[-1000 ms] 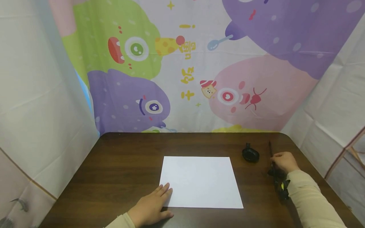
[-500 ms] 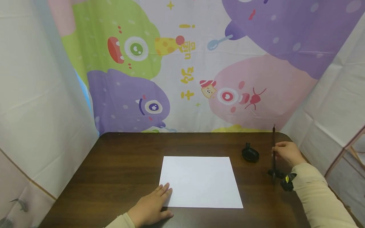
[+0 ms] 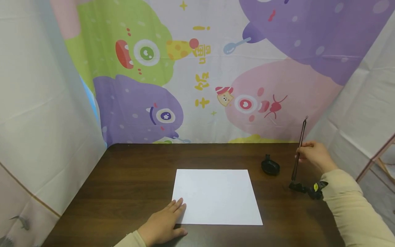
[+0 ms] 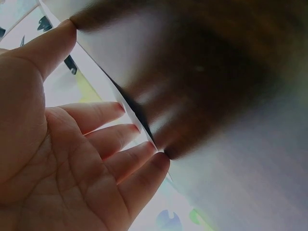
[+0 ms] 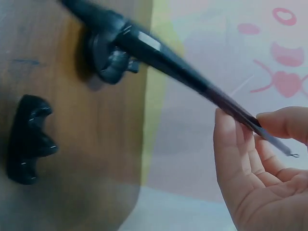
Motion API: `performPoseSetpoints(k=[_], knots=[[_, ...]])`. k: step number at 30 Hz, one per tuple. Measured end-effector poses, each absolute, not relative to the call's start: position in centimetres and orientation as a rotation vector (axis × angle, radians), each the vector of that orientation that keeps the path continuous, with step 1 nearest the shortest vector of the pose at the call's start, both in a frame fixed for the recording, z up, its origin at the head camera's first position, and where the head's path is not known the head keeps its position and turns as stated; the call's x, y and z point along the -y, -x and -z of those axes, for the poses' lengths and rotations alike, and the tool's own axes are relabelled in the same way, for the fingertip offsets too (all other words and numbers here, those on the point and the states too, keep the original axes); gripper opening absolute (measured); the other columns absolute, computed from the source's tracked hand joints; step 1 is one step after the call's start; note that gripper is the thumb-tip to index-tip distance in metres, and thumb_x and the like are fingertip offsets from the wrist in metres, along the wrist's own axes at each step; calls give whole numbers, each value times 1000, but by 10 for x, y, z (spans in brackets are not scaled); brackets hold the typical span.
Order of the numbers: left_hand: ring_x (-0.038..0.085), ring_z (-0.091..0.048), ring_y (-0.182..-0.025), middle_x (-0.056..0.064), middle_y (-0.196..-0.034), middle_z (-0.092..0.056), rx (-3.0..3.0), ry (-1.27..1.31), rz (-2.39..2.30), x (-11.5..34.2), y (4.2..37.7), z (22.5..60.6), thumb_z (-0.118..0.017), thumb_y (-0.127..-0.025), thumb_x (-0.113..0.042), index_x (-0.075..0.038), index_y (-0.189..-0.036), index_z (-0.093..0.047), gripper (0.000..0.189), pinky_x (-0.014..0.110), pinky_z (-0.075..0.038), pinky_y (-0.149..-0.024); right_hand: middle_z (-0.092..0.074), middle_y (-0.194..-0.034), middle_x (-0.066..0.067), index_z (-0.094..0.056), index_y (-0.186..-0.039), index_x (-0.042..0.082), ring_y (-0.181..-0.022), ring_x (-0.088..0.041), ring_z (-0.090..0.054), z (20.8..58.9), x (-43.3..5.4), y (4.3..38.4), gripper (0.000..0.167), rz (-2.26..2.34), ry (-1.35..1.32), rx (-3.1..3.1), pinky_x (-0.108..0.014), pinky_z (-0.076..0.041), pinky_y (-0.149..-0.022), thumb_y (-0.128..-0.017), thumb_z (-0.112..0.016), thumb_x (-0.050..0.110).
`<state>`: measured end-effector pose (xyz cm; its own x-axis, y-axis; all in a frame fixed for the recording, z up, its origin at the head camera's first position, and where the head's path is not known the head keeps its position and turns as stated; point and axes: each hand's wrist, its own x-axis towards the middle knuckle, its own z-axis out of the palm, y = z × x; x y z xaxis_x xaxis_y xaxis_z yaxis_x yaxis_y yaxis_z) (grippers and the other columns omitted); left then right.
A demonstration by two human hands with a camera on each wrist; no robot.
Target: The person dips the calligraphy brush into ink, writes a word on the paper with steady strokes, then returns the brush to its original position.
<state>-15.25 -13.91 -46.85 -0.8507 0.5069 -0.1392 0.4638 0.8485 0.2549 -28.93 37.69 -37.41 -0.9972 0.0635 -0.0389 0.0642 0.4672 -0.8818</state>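
My right hand (image 3: 318,156) pinches a dark calligraphy brush (image 3: 303,132) between thumb and fingers, above the table's right side. The brush stands nearly upright, its looped end up and its lower end just over a small black brush rest (image 3: 297,186). In the right wrist view, the bumpy brush rest (image 5: 29,139) lies apart from the brush (image 5: 173,67), whose bristle end is cut off by the frame. My left hand (image 3: 163,221) lies flat with its fingers on the lower left corner of a blank white sheet of paper (image 3: 219,197). Fingertips (image 4: 161,159) touch the paper in the left wrist view.
A small black dish with a stubby handle (image 3: 270,167) stands between the paper and the brush rest. The brown wooden table (image 3: 129,178) ends at a cartoon-printed cloth (image 3: 200,127) behind. Pale cloths hang on both sides.
My right hand has lifted the brush up and to the right, away from the brush rest, and the brush has tilted more upright. The left hand and the paper have stayed in place.
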Motion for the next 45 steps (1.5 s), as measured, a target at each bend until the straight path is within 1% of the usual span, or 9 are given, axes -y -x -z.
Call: performPoseSetpoints(k=[6, 12, 17, 23, 29, 31, 38, 45], knots=[[36, -40, -142, 12, -156, -39, -2826, -751, -308, 139, 153, 469, -67, -83, -56, -8, -146, -46, 81, 58, -44, -104, -61, -76, 16, -34, -112, -12, -67, 0, -66, 359, -368, 285, 25, 1719, -12, -2706, -24, -60, -65, -97, -47, 4], [35, -41, -141, 11, -155, -40, -2837, -751, -307, 139, 153, 470, -69, -83, -54, -9, -145, -47, 80, 57, -44, -103, -61, -75, 20, -35, -106, -2, -66, 0, -67, 344, -361, 280, 15, 1813, 20, -2714, -23, -60, -64, -97, -47, 4], [35, -41, -141, 11, -155, -41, -2841, -757, -308, 139, 153, 470, -70, -82, -53, -8, -145, -47, 80, 56, -45, -103, -63, -72, 22, -37, -99, 4, -62, 0, -67, 335, -357, 279, 10, 1897, 18, -2706, -20, -58, -58, -99, -47, 6], [35, -42, -141, 11, -155, -41, -2843, -767, -308, 140, 152, 470, -70, -82, -53, -8, -145, -47, 80, 57, -45, -103, -66, -74, 19, -42, -96, 6, -60, -2, -67, 331, -354, 276, 10, 2098, 72, -2624, -19, -57, -55, -98, -52, 8], [35, -42, -141, 11, -155, -41, -2845, -768, -307, 140, 152, 470, -70, -83, -53, -8, -145, -47, 80, 56, -45, -104, -65, -78, 13, -46, -94, 5, -65, -1, -67, 336, -350, 276, 11, 2252, 228, -2618, -19, -58, -58, -95, -56, 0], [35, -42, -141, 11, -155, -41, -2846, -768, -304, 140, 152, 470, -69, -83, -54, -8, -145, -47, 80, 56, -45, -104, -66, -78, 11, -47, -94, 5, -63, -3, -67, 339, -349, 279, 12, 2343, 286, -2559, -20, -58, -59, -94, -56, -3], [35, -42, -141, 12, -155, -41, -2840, -776, -304, 139, 151, 468, -69, -83, -53, -7, -145, -47, 80, 55, -44, -105, -66, -79, 7, -49, -100, 10, -63, -5, -69, 349, -345, 286, 23, 2561, 419, -2399, -21, -58, -58, -92, -55, -11], [36, -43, -140, 13, -154, -42, -2849, -788, -304, 140, 151, 468, -70, -83, -52, -7, -144, -47, 80, 55, -44, -104, -66, -80, 5, -52, -101, 9, -64, -5, -70, 358, -339, 287, 23, 2624, 427, -2421, -22, -58, -58, -91, -56, -12]])
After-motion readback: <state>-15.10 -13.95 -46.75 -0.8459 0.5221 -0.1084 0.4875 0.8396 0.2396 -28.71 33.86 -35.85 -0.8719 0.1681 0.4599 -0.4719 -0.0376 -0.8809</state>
